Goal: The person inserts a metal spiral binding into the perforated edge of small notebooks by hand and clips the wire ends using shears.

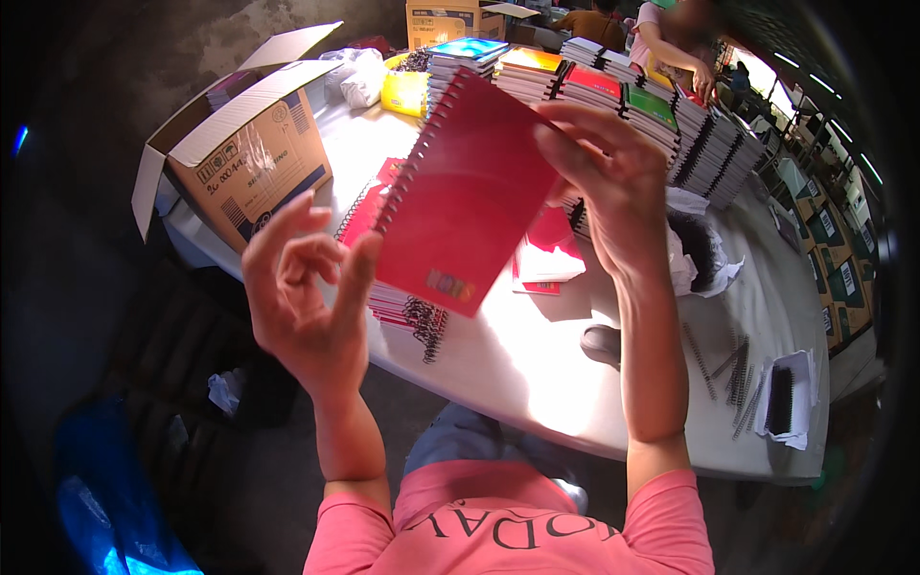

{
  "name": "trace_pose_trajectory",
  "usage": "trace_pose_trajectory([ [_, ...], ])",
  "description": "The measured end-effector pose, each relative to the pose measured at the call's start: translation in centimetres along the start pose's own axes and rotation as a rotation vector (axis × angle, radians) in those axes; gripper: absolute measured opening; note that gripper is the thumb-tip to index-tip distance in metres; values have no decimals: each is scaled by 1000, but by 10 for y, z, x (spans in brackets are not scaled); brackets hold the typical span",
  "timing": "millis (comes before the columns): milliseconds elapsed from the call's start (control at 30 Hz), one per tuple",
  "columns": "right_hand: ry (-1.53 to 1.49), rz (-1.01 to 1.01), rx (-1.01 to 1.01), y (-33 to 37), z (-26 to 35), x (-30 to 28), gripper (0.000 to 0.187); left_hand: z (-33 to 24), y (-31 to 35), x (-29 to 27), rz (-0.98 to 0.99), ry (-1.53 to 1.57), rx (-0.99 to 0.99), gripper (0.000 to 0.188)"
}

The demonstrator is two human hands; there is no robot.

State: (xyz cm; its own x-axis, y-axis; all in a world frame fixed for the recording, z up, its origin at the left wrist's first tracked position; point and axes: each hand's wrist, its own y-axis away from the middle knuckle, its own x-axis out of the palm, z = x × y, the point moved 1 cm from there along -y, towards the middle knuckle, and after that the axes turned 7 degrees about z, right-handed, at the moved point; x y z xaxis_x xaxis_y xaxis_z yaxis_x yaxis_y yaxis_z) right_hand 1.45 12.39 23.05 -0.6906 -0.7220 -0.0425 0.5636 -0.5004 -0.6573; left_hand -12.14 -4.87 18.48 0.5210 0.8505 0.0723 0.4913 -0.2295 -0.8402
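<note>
A: Status on your hands?

B: Your right hand [613,182] is pinching the red notebook [465,192] by its upper right edge, fingers curling over the cover. It's holding it up at frame centre, tilted, spiral running down the left side.

A: Left?

B: Your left hand [307,287] is sitting open at centre left, fingers spread and loosely curled. The thumb is lying just beside the notebook's lower left corner; can't tell if it's touching. Nothing is being gripped there.

A: What's under it?

B: A white table [537,364]. A stack [402,297] of red notebooks is lying behind your notebook, spirals sticking out at the bottom. Loose red covers [551,254] are sitting to the right of centre.

A: Rest of the frame?

B: An open cardboard box [249,153] is standing at upper left. Rows of bound notebooks [661,115] are running across the top toward upper right. Loose wire spirals [733,374] are lying at lower right, next to a black comb on paper [781,398]. Another person [671,38] is working at the top edge, hand resting on the far stacks.
</note>
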Motion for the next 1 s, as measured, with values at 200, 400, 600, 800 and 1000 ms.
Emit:
trace_pose_trajectory([
  [200,579,505,133,-57,-92,34,24,70,-3,-33,218,-219,-413,30],
  [400,234,372,297,-32,-112,40,36,74,26,-32,24,36,-393,45],
  [600,632,-40,388,27,-142,-56,41,79,31,-25,101,226,-430,47],
  [800,504,-4,796,101,-196,-113,51,86,32,-18,69,285,-365,40],
  [1000,779,-27,854,86,-175,-107,38,65,29,-29,5,-181,-236,31],
])
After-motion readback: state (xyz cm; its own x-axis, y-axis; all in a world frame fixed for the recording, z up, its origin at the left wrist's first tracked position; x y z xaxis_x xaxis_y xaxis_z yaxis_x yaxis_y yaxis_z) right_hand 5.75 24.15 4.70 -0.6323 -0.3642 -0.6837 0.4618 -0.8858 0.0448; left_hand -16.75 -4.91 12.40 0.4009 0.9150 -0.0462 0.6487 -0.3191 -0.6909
